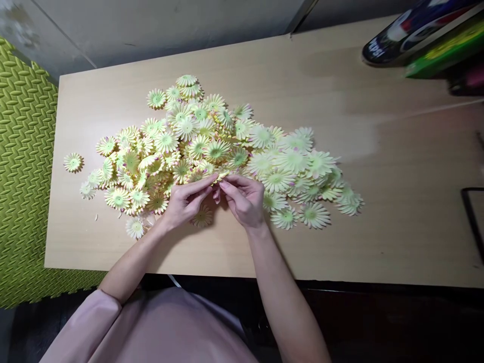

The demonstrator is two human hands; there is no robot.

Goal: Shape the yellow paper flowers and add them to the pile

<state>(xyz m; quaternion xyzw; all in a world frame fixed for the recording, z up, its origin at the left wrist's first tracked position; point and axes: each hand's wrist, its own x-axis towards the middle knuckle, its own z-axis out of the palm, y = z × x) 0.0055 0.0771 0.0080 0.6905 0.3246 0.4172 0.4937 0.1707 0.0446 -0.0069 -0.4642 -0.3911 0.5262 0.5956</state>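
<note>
Work seems under way on a single piece. At far left a lone flower (73,162) lies on the table (378,247), then a loose yellowish heap (130,161); which pieces are finished, I cannot tell. The left hand (185,200) pinches, thumb and forefinger drawn together, at a held flower (221,177) by the heap's near edge. The right hand (245,200) nips the same flower from its side. Farther right, paler flowers (293,160) lie loose, unsorted as far as shows.
</note>
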